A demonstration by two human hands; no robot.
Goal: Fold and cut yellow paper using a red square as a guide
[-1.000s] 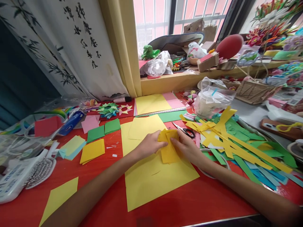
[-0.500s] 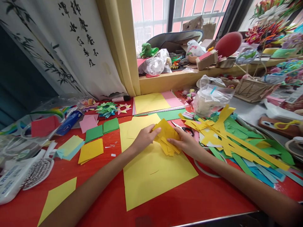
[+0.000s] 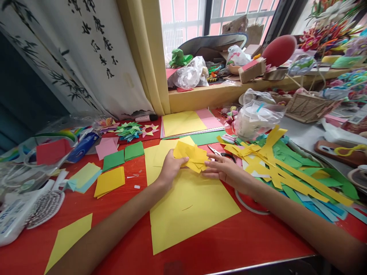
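Note:
A loose bundle of yellow paper pieces (image 3: 192, 154) is up in the air over a large light-yellow paper sheet (image 3: 192, 217). My left hand (image 3: 169, 172) grips the bundle at its lower left, thumb on top. My right hand (image 3: 226, 170) is at the bundle's right edge with its fingers stretched out and slightly apart; whether the fingertips touch the paper is hard to see. Just behind the right hand lie scissors (image 3: 214, 150) with dark handles, partly hidden by it. Yellow paper strips (image 3: 275, 168) are heaped to its right.
Stacked yellow squares (image 3: 109, 182) and green squares (image 3: 114, 161) lie on the red table (image 3: 120, 236) at left, near a hairbrush (image 3: 47, 208). Green paper scraps (image 3: 295, 156) spread at right. A plastic-bagged cup (image 3: 252, 118) stands behind them.
The yellow bundle has moved left and a little up with my left hand. My right hand's fingers have come off its front and straightened.

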